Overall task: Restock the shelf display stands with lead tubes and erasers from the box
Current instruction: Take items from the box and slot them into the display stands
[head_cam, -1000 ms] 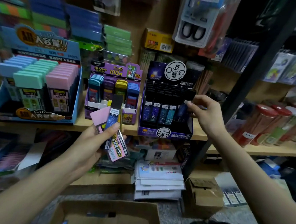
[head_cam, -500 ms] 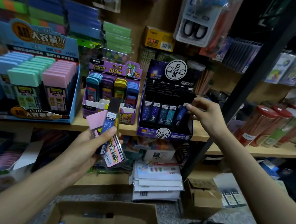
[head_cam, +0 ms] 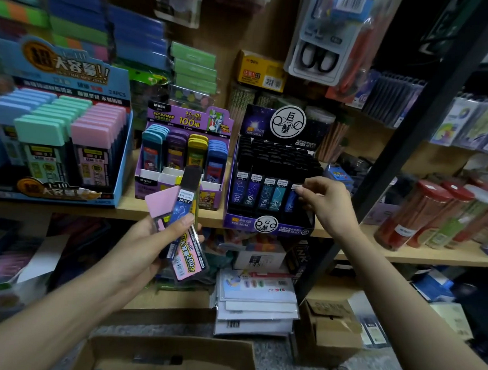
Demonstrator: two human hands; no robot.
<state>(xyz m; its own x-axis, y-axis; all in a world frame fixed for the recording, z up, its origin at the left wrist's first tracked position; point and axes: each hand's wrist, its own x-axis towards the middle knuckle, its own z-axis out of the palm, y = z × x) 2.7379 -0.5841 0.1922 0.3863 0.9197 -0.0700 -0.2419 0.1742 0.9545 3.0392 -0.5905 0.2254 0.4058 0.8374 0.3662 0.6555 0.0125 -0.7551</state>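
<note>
Between purple stand and dark post, right grip pinches a tube; left grip holds tubes.

The shelf board is pale wood, smooth and matt. The zodiac display stand is printed card with a slight sheen. The zodiac lead tube and pink-capped lead case are glossy plastic. The cardboard box is plain, matt brown. The dark shelf upright is probably painted metal.
</note>
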